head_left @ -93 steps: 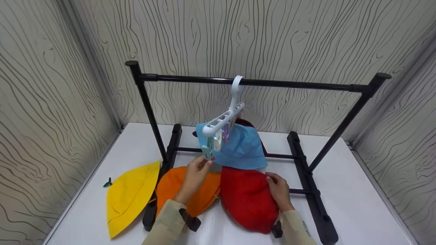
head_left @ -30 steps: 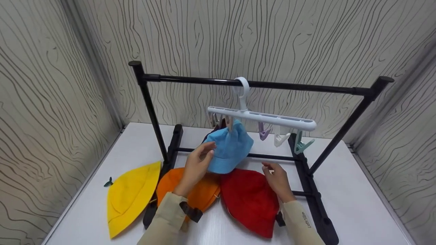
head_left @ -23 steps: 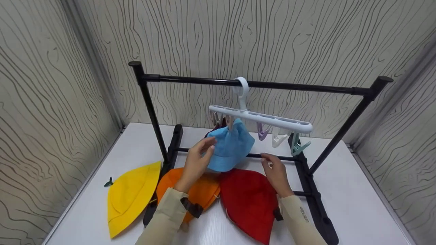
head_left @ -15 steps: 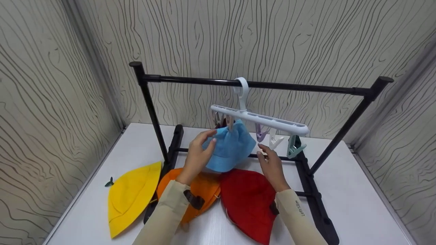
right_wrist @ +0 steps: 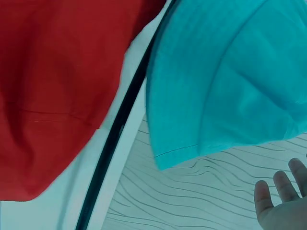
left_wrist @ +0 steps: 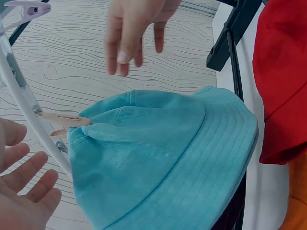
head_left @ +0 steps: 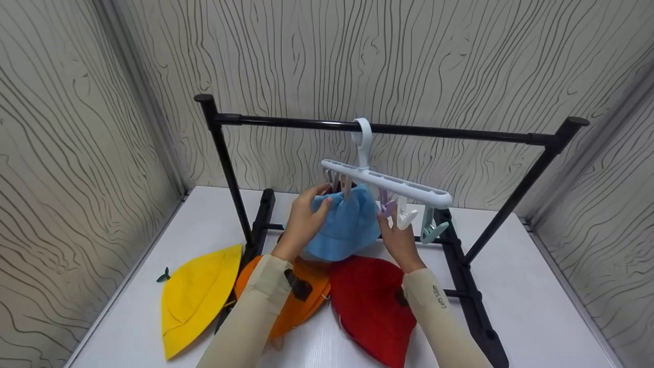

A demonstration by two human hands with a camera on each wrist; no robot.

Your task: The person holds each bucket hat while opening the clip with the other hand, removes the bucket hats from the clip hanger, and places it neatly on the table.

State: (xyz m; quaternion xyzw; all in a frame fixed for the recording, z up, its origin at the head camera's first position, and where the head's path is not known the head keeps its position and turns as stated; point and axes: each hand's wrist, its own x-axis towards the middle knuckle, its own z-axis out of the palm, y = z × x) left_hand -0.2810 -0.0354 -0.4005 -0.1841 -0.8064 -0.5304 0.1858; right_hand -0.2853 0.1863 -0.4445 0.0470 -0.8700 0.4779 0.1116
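A light blue bucket hat (head_left: pixel 347 225) hangs by its crown from a beige clothes peg (left_wrist: pixel 67 120) on a white hanger (head_left: pixel 403 188). Close to the hat's left side is my left hand (head_left: pixel 302 220), fingers loosely bent; the left wrist view shows a gap between them. My right hand (head_left: pixel 399 243) is by the hat's right side, behind the purple and white pegs (head_left: pixel 407 217), its fingers extended and holding nothing in the wrist views. Behind the blue hat, a dark maroon piece of cloth (left_wrist: pixel 229 213) shows only partly.
A red hat (head_left: pixel 375 301), an orange hat (head_left: pixel 318 281) and a yellow hat (head_left: pixel 196 299) lie on the white table (head_left: pixel 541 306). The hanger hooks over the black rack's top bar (head_left: pixel 460 133). A green peg (head_left: pixel 433 227) dangles at the hanger's near end.
The hanger has turned from end-on to slantwise, bringing the clipped blue hat forward. Since a second ago its right end has swung nearer. Both hands have risen to the hat's sides.
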